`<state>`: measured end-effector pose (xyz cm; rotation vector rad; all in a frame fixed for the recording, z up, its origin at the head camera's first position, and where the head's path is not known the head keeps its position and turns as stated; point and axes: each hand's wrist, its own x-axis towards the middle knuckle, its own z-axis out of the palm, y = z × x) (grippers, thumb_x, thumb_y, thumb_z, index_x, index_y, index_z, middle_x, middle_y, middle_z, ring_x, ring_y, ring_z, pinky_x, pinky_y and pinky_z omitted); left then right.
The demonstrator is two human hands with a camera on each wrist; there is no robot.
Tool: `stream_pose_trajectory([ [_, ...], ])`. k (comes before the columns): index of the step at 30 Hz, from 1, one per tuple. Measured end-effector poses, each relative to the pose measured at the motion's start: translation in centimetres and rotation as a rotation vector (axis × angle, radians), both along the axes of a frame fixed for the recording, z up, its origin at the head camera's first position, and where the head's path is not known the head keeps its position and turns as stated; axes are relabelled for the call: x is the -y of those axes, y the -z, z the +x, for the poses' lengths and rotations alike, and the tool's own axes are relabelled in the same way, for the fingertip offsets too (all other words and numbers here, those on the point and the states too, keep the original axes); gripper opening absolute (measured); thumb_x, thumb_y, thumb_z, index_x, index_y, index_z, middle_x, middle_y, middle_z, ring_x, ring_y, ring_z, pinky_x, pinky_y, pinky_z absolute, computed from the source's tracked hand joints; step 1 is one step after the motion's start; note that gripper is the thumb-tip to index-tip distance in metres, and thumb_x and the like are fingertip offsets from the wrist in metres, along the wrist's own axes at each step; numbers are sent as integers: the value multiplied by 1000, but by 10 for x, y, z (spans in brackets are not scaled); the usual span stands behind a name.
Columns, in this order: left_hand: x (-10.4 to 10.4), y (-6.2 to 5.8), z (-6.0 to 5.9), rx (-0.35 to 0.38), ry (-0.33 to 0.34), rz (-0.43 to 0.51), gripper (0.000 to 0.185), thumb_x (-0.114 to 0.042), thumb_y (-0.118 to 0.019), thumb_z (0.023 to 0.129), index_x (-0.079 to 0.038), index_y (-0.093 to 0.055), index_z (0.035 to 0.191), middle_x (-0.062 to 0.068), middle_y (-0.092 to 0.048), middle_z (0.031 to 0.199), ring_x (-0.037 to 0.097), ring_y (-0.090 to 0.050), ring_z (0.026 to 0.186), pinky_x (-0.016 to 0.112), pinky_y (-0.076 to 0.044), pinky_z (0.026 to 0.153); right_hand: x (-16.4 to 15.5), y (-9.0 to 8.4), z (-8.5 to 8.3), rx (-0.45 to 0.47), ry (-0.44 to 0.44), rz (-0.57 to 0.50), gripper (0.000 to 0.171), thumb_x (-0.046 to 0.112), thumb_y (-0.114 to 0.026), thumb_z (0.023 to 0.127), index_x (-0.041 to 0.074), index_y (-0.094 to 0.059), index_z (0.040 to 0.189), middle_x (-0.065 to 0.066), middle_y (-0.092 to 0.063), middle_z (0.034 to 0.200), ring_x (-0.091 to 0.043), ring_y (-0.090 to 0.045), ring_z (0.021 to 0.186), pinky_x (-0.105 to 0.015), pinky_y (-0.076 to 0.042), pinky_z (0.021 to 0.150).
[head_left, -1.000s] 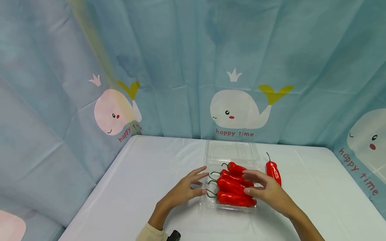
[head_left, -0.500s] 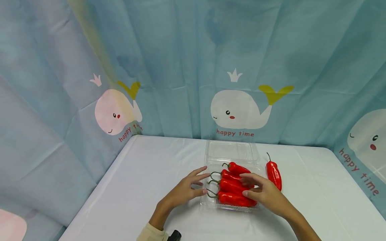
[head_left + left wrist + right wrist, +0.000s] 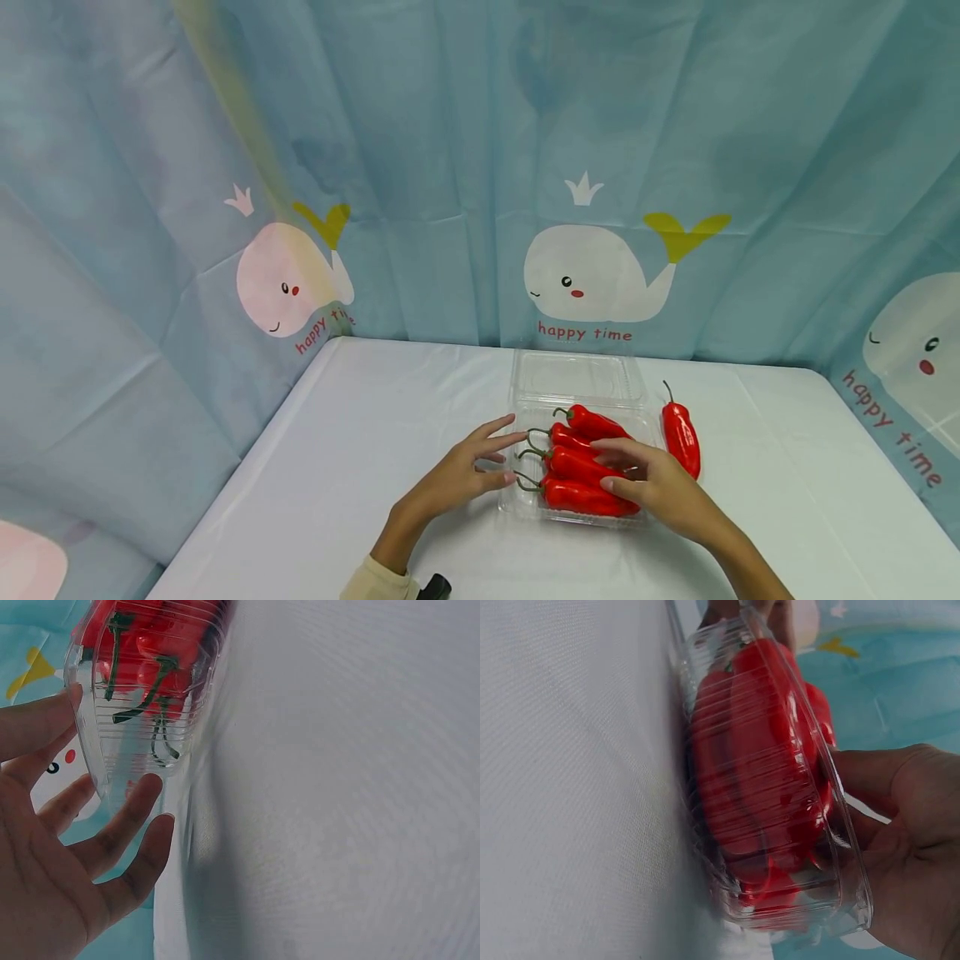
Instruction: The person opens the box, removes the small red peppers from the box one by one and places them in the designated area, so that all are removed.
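Note:
A clear plastic clamshell box [image 3: 507, 504] with its lid [image 3: 577, 377] laid back holds several red peppers [image 3: 588, 496], stems to the left. My left hand [image 3: 457, 475] is at the box's left side, fingers spread and fingertips right at the rim; in the left wrist view the left hand [image 3: 67, 847] has its palm showing. My right hand [image 3: 663, 483] reaches over the right side, thumb and fingers either side of the right end of a middle red pepper [image 3: 577, 465]. In the right wrist view the right hand's [image 3: 907, 832] fingertips are hidden behind the peppers.
One more red pepper [image 3: 681, 442] lies on the white tablecloth [image 3: 420, 392] to the right of the box, close to my right hand. A blue curtain [image 3: 465, 167] with whale prints hangs behind the table and along its sides.
My right hand has shifted slightly left and toward me over the peppers. The middle pepper has moved a little to the right in the box. My left hand has stayed in place.

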<state>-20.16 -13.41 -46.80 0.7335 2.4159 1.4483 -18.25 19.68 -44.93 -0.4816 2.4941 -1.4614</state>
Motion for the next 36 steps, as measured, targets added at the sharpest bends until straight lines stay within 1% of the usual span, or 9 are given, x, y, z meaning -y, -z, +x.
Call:
stream_pose_trajectory([
  [6, 0, 0, 0, -4, -4, -15, 57, -26, -71, 102, -20, -55, 157, 5, -31, 174, 37, -65, 128, 57, -55, 103, 2, -1, 0, 11, 26, 22, 48, 17, -80, 94, 11, -67, 140, -20, -64, 140, -31, -67, 115, -31, -63, 84],
  [14, -1, 3, 0, -9, -9, -38, 59, -28, -70, 103, -25, -52, 159, 4, -30, 174, 34, -65, 129, 54, -56, 103, 0, -1, -1, -24, 33, 21, 49, 18, -80, 94, 9, -66, 141, -20, -63, 141, -31, -65, 116, -30, -63, 85],
  [17, 0, 3, -1, -16, -7, -42, 59, -28, -70, 103, -22, -53, 159, 3, -29, 174, 33, -65, 129, 52, -56, 102, -2, -1, -1, -41, 32, 3, 49, 18, -79, 95, 9, -65, 141, -18, -65, 139, -32, -65, 116, -28, -61, 87],
  [20, 0, 2, -1, -18, -10, -44, 58, -29, -71, 102, -16, -54, 157, 2, -30, 174, 33, -64, 130, 46, -57, 101, -4, -1, -1, -47, 36, -33, 49, 19, -78, 96, 9, -64, 142, -17, -66, 138, -33, -65, 118, -26, -60, 88],
  [22, 0, 2, 0, -9, -15, -39, 58, -29, -71, 102, -13, -55, 156, 1, -31, 174, 32, -64, 131, 42, -57, 100, -5, -3, 0, -39, 45, -61, 49, 18, -78, 96, 9, -63, 142, -17, -66, 137, -34, -65, 120, -27, -61, 88],
  [25, 0, 2, 0, 0, -20, -29, 58, -29, -71, 102, -10, -56, 155, 1, -32, 174, 33, -63, 131, 40, -57, 100, -7, -5, 0, -20, 62, -94, 51, 17, -78, 96, 9, -62, 144, -18, -67, 136, -34, -65, 119, -29, -62, 86],
  [29, -1, 1, 0, 8, -23, -25, 58, -29, -71, 102, -10, -56, 154, -1, -32, 173, 33, -63, 132, 41, -57, 100, -11, -10, 1, 23, 103, -134, 51, 17, -77, 97, 10, -62, 145, -18, -66, 135, -35, -66, 116, -32, -64, 84],
  [34, -1, 1, 0, 13, -27, -35, 58, -29, -71, 102, -11, -56, 155, 0, -31, 174, 31, -63, 131, 41, -58, 99, -15, -17, 1, 42, 152, -155, 56, 20, -78, 97, 11, -59, 149, -18, -64, 137, -34, -64, 120, -37, -65, 82],
  [36, 0, 1, 0, 12, -30, -39, 57, -29, -71, 102, -11, -56, 155, 0, -31, 174, 31, -63, 131, 41, -58, 99, -17, -19, 0, 40, 169, -161, 57, 21, -77, 98, 11, -57, 150, -18, -63, 137, -33, -64, 122, -36, -64, 82],
])
